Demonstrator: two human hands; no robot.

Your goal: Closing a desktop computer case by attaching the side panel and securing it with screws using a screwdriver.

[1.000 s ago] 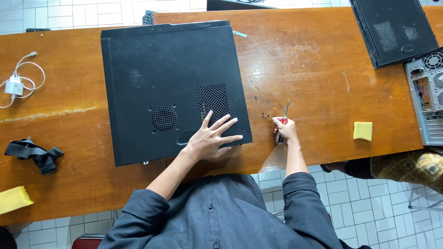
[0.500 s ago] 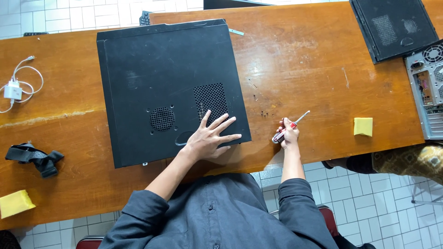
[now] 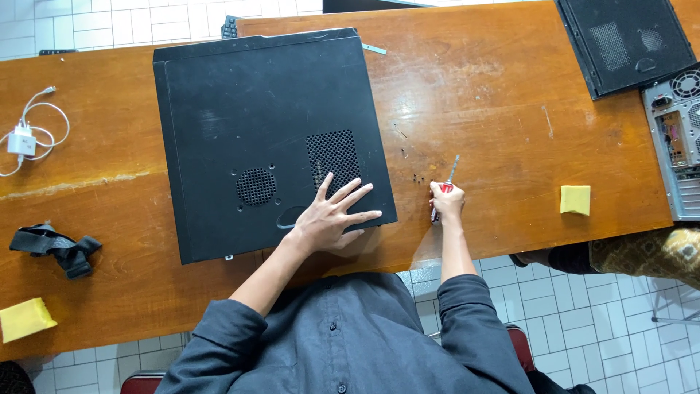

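A black computer case lies on its side on the wooden table, with vent grilles in its panel. My left hand rests flat with fingers spread on the case's near right corner. To the right of the case, my right hand grips a red-handled screwdriver, its metal shaft pointing away from me. A few small dark screws lie on the wood just left of the screwdriver.
A second black side panel and an open computer case lie at the far right. A yellow sponge sits near the front right edge. At the left are a white charger with cable, a black strap and another yellow sponge.
My right hand has turned the screwdriver from leaning right to pointing nearly straight away. My left hand has stayed flat on the case.
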